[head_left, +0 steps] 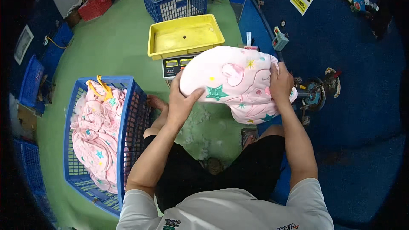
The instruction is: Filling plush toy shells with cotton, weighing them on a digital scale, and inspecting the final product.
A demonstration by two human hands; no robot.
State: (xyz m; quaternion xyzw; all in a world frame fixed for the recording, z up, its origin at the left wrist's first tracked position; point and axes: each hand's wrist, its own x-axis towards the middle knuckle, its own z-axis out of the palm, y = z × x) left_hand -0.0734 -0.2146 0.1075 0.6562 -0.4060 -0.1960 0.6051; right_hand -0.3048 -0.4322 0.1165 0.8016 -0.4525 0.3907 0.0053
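Note:
A plump pink plush piece [230,76] with green and yellow stars and a heart patch spans the space between my hands, above the floor. My left hand [181,100] is closed round its rounded left end, thumb on top. At the right end my right hand [281,81] grips gathered fabric, close to the round metal nozzle [313,93] on the blue machine. Whether the nozzle sits inside the fabric cannot be made out, since the plush and my hand cover that spot. A second bulging part of the plush hangs below.
On my left stands a blue plastic basket [128,136] with limp pink star-printed covers [100,145]. Ahead, a yellow tray [183,38] rests on a digital scale [170,64], with another blue crate [174,0] behind. A dark blue machine wall [349,145] with a control box [280,40] is right.

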